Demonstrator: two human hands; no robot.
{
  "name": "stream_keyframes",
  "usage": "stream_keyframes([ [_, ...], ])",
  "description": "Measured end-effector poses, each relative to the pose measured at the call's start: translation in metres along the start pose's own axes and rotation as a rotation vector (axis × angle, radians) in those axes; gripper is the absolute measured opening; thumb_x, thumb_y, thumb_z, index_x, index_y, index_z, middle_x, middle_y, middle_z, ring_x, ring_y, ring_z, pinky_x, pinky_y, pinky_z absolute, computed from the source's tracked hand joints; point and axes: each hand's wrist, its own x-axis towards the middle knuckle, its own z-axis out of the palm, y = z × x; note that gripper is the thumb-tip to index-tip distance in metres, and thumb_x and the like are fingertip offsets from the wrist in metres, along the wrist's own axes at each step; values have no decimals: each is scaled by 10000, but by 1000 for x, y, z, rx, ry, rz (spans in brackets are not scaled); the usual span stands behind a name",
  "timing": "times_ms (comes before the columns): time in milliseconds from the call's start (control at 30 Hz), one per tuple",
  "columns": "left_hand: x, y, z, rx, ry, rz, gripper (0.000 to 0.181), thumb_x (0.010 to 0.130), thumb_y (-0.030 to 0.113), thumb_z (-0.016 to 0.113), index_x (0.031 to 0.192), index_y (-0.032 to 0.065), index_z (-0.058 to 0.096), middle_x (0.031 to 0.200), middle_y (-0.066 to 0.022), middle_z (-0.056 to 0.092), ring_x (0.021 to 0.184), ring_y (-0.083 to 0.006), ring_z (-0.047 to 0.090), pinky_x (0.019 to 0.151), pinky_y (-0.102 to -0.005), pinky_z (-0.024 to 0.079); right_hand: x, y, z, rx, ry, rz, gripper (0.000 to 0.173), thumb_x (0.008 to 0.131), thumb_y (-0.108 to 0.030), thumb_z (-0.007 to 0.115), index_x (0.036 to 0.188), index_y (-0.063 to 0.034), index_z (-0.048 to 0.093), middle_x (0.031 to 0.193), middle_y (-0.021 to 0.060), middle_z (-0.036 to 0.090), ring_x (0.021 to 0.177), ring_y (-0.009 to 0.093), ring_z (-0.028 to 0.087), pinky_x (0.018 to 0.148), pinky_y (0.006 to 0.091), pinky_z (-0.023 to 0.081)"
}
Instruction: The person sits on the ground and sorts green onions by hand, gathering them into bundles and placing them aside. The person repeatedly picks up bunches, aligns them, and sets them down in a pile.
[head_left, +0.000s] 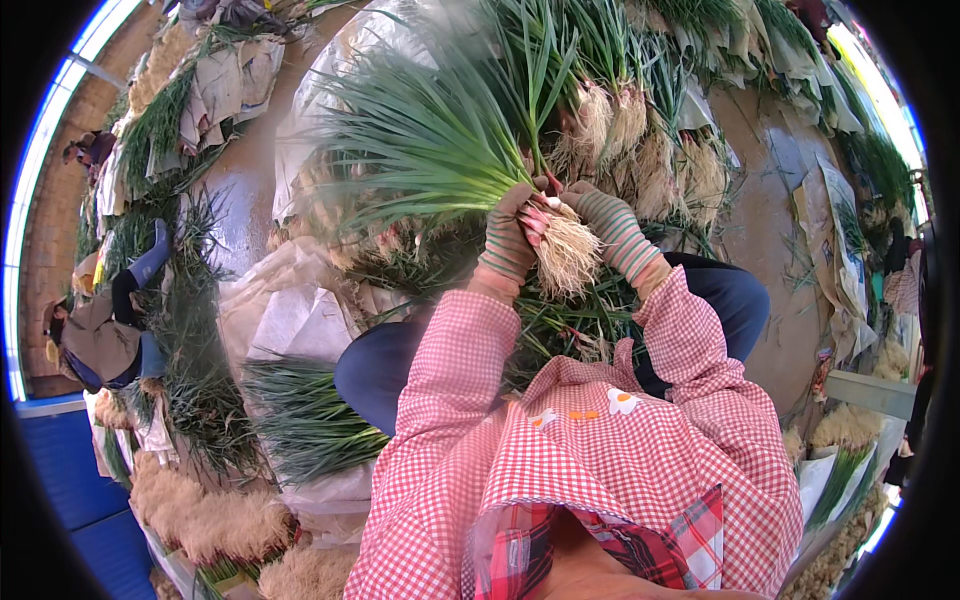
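My left hand (508, 236), in a striped knit glove, is closed around a bunch of green garlic plants (450, 150). Their leaves fan out to the upper left, and their pinkish bulbs and pale roots (568, 251) hang between my hands. My right hand (611, 225), gloved alike, pinches the reddish base of a separate green garlic stalk (552, 182) just above the bunch; its fingertips are partly hidden. Loose leaves and plants (577, 322) lie under my hands, between my knees. Beyond my right hand, more rooted bundles (626, 120) lie in a pile.
Left of my knee, trimmed-looking green leaves (315, 416) rest on pale sheeting (300, 322). A large plastic-wrapped heap (322, 112) stands ahead. A co-worker (105, 341) bends among plants at far left. Wet floor (772, 187) shows at right. Root-end bundles (210, 510) lie at lower left.
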Motion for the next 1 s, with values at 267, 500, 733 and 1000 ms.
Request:
stream_keyframes([
  [267,-65,-4,-15,-103,-144,128,360,859,288,598,1051,-15,632,1048,-198,647,928,-274,641,827,-391,546,-9,-21,-31,-979,869,-445,317,862,-227,607,1159,-117,585,1187,139,597,1003,368,612,842,426,499],
  [500,-126,-21,4,-276,-61,91,578,872,229,604,1332,-44,386,1058,-135,642,911,-295,648,771,-353,579,-11,-30,79,906,-575,82,311,910,-437,599,868,-129,596,554,-51,495,434,57,397,402,189,255],
  [733,-131,-19,-17,-96,111,40,371,806,209,624,1068,-54,631,841,-137,674,777,-236,651,787,-341,548,-47,-28,101,613,-11,240,66,930,-212,573,930,-147,577,588,-85,459,439,30,381,366,204,317],
  [1000,-140,-22,-10,-106,81,17,262,817,191,622,988,-8,645,1010,-120,672,920,-230,648,820,-333,544,-65,-46,103,608,-31,403,182,912,-326,568,862,-153,540,596,-70,449,443,62,459,364,212,366],
])
